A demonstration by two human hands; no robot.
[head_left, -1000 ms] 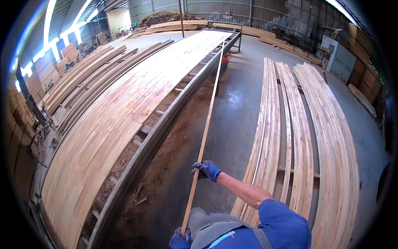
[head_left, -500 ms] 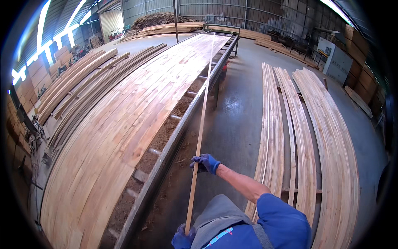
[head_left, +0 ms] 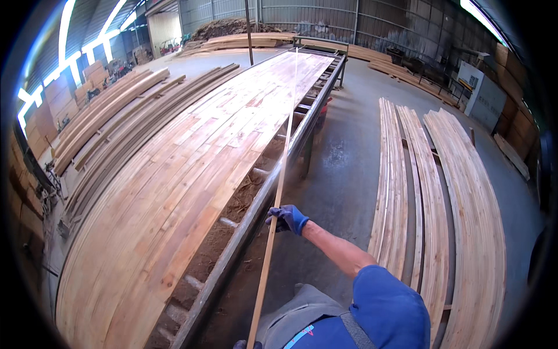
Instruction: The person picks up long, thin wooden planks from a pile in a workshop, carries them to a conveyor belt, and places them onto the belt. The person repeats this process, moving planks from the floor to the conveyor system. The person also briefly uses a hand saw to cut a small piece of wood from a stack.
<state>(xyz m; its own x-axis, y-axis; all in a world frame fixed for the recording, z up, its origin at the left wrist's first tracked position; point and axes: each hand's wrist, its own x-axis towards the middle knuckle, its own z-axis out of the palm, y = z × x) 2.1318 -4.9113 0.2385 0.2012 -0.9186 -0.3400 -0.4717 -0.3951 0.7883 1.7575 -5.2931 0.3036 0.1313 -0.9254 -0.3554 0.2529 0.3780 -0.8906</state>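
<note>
A long, thin wooden strip (head_left: 265,270) slants away from me, its far end over the boards on the roller table. My right hand (head_left: 285,219), in a dark glove with a blue cuff, is closed around the strip beyond the table's near side rail (head_left: 224,279). At the bottom edge, my left hand (head_left: 240,344) shows only as a bit of dark glove at the strip's near end, gripping it; most of that hand is cut off. To the left of the strip, a wide layer of boards (head_left: 168,192) lies side by side on the table.
Stacked long boards (head_left: 465,221) lie in several rows on the right, over the floor. More lumber (head_left: 110,116) lies beyond the table's left side. A pale cabinet (head_left: 485,99) stands at the far right. Bare rollers (head_left: 228,222) and debris line the table's right edge.
The strip has shifted left, its far part now over the boards and rail. Both hands moved with it, the left mostly slipping out at the bottom edge. The view has shifted slightly.
</note>
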